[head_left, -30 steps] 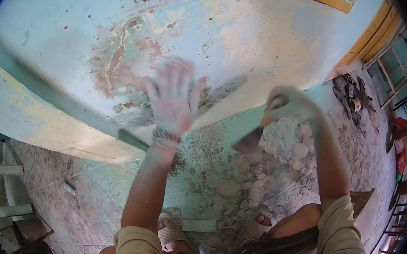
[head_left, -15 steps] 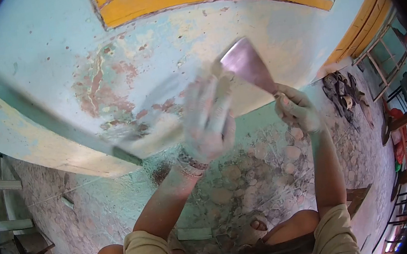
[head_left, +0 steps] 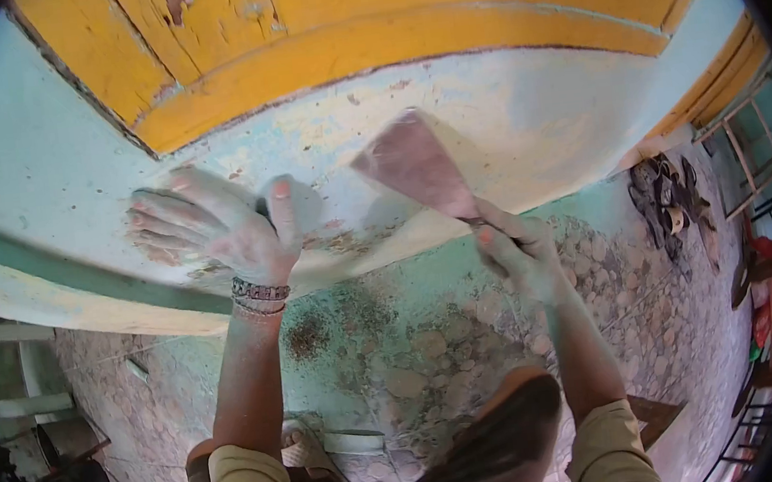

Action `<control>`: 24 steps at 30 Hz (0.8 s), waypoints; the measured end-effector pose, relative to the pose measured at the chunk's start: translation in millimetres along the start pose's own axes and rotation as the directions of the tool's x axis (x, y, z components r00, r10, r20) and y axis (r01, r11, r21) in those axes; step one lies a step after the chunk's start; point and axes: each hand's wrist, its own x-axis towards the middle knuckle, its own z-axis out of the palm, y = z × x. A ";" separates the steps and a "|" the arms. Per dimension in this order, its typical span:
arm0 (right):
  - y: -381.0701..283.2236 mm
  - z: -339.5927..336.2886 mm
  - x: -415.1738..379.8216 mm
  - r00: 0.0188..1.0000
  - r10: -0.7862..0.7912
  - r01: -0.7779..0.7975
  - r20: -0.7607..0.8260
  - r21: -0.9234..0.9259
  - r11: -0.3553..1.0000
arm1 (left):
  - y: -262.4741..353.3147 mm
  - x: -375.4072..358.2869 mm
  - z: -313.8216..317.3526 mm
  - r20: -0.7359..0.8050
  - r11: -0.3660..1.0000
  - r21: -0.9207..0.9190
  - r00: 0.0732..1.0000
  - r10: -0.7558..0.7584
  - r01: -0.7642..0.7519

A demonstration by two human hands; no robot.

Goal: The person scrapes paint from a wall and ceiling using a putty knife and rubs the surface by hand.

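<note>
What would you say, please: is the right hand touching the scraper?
Touching. The head view shows it: the right hand is closed around the narrow end of the scraper, with the wide end sticking out.

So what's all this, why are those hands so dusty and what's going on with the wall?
Someone is working at a patchy, flaking wall. Their right hand grips a scraper, its wide blade pointing up in front of the wall. The left hand is spread open there too, though I can't tell if it's touching. Both look coated in pale dust, and dark specks lie on the floor below.
</note>
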 end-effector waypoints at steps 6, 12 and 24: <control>-21.6 13.3 11.3 0.999 -0.029 0.019 -0.041 -0.216 0.976 | -5.1 -3.2 -11.3 0.222 0.999 -0.044 0.974 0.037 -0.028; -62.5 28.8 20.8 0.999 0.041 -0.027 0.027 -0.408 0.913 | -5.4 0.1 -31.4 0.372 0.998 0.012 0.927 0.051 -0.060; -76.3 53.3 14.3 0.999 0.030 -0.026 0.011 -0.288 0.957 | -42.6 -4.5 -57.2 0.620 0.959 0.022 0.757 0.208 -0.282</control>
